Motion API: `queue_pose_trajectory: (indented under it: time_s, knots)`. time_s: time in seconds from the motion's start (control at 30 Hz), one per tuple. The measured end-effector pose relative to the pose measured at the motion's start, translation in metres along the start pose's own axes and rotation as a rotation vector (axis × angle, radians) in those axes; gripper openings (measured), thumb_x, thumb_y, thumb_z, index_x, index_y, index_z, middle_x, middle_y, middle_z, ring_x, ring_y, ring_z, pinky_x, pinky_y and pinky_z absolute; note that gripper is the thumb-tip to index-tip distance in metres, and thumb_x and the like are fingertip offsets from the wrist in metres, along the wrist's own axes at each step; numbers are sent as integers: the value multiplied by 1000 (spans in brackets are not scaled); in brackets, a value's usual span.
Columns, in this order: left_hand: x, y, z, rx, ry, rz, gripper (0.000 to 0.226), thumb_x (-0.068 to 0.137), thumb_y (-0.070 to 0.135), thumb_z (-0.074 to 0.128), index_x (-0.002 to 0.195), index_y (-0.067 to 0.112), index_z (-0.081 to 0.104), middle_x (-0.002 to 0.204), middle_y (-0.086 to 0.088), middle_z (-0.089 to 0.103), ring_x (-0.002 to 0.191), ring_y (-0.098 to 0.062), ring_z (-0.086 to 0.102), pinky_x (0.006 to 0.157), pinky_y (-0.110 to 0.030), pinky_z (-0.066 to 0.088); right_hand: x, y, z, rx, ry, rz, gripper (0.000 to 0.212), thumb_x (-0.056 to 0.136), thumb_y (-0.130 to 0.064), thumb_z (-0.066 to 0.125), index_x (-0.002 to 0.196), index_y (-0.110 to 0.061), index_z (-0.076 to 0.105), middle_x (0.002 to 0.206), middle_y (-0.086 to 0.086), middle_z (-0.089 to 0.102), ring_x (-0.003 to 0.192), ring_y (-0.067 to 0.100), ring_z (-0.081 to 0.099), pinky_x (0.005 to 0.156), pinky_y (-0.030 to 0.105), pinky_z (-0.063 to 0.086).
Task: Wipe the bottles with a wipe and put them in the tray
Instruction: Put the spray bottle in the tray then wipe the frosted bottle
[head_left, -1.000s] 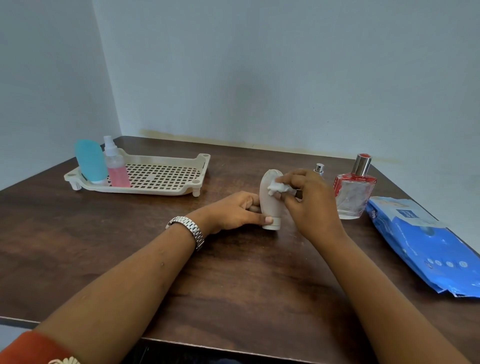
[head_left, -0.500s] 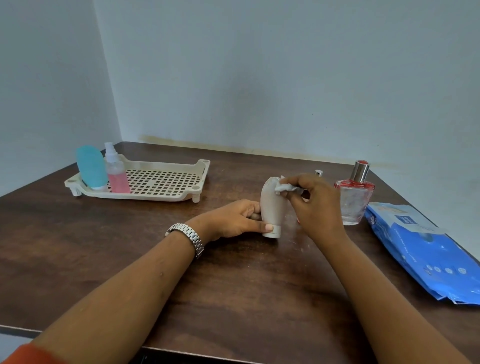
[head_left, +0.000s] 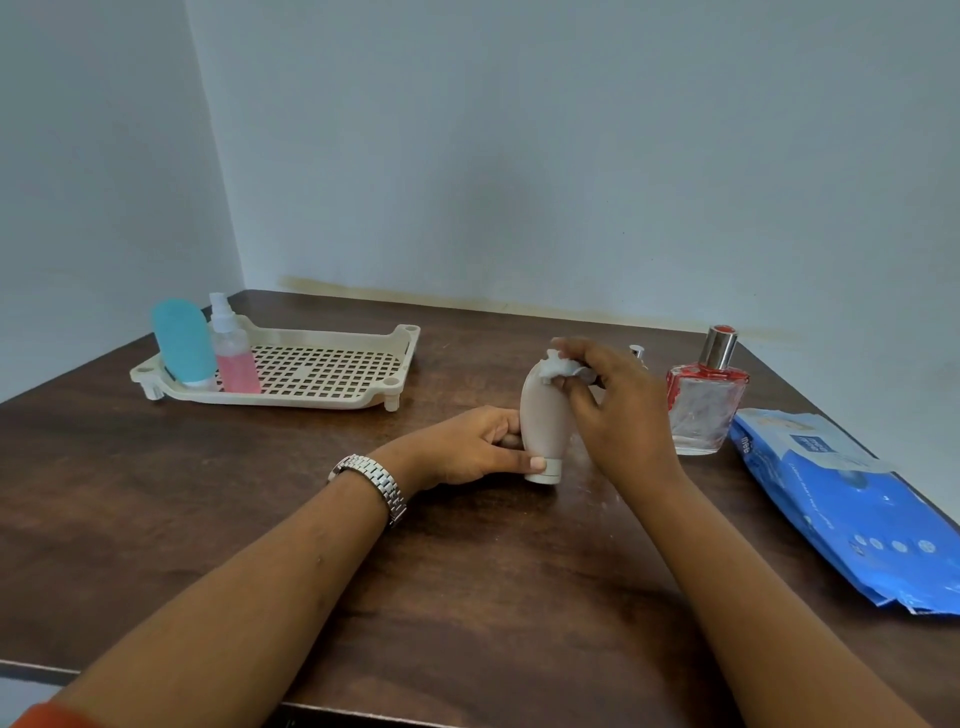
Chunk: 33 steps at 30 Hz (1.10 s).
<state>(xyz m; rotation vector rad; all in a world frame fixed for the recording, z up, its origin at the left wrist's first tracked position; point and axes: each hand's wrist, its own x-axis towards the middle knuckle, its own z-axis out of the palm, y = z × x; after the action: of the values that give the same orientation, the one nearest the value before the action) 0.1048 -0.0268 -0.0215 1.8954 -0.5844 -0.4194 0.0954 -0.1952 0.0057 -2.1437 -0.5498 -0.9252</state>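
Note:
A beige squeeze bottle (head_left: 543, 415) stands cap-down on the brown table (head_left: 467, 571). My left hand (head_left: 467, 447) grips its lower part near the white cap. My right hand (head_left: 613, 410) pinches a small white wipe (head_left: 555, 367) against the bottle's top. A cream slotted tray (head_left: 322, 374) at the back left holds a teal bottle (head_left: 183, 345) and a pink spray bottle (head_left: 232, 353), both upright at its left end. A red-trimmed glass perfume bottle (head_left: 704, 402) stands just right of my right hand. A small silver-capped bottle (head_left: 638, 352) peeks out behind that hand.
A blue pack of wipes (head_left: 852, 504) lies at the table's right edge. Walls close off the back and left of the table. The tray's right part shows bare grid. The table's front edge runs along the bottom of the view.
My right hand has slid the wipe from the middle of the beige bottle up to its top. The left hand keeps the same hold on the bottle's base.

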Motion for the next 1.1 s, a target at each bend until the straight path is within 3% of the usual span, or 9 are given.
queue_pose_trajectory:
  time_s: [0.13,0.27,0.47,0.57,0.67,0.8,0.87,0.97,1.1]
  knots:
    - [-1,1,1,5,11,32,35,92,7,60,126,10,55,125,-3,64,117,-12,60,108,-32,41,-9,-4,-1,-56,-127,-115,27,80,0,64,101,-15,70,99,0,68,91,7,53,77,11,37]
    - [-1,1,3,11,4,50,32,92,7,59,124,11,56,125,-3,64,118,-13,59,107,-31,41,-13,0,-5,-91,-168,-138,22,79,-2,66,96,-16,69,93,0,67,88,13,56,73,13,36]
    - [-2,5,5,115,9,49,39,93,14,60,130,9,52,128,-4,63,116,-9,60,106,-28,42,-2,0,2,-81,-30,-21,32,88,-5,58,119,-13,64,105,-2,57,96,4,44,80,-3,27]
    - [-4,6,4,145,20,58,42,92,16,61,133,9,51,130,-2,62,118,-8,58,108,-30,41,-1,-4,6,-93,-64,-53,28,88,-2,55,113,-9,66,110,4,61,97,6,48,80,1,31]
    - [-5,5,5,143,43,66,40,92,13,62,130,9,53,129,-1,62,119,-8,58,107,-30,42,-4,-9,3,-150,-91,-158,27,84,-2,52,105,-4,68,107,8,64,96,19,59,83,18,39]
    - [-7,7,7,151,78,93,23,90,9,63,110,19,59,111,5,67,106,-1,62,96,-20,46,-16,-12,4,-250,-170,-305,25,74,-7,56,93,-6,71,98,6,64,91,25,59,76,30,50]
    - [-8,8,5,215,125,112,18,89,9,64,99,23,58,99,4,66,94,1,63,85,-17,49,-22,-14,6,-294,-237,-337,19,72,-2,64,88,-8,72,94,4,61,88,23,57,72,31,52]
    - [-8,7,4,251,141,119,17,89,11,65,95,25,59,97,3,65,92,-7,63,84,-22,50,-25,-13,7,-371,-247,-375,21,66,-1,72,84,-10,72,91,3,59,85,19,55,72,26,49]
    - [-6,7,6,131,72,99,25,90,9,64,111,21,59,111,6,67,109,-5,62,99,-26,46,-18,-10,3,-277,-129,-313,22,71,-2,62,90,-7,71,96,8,57,84,20,56,71,26,49]
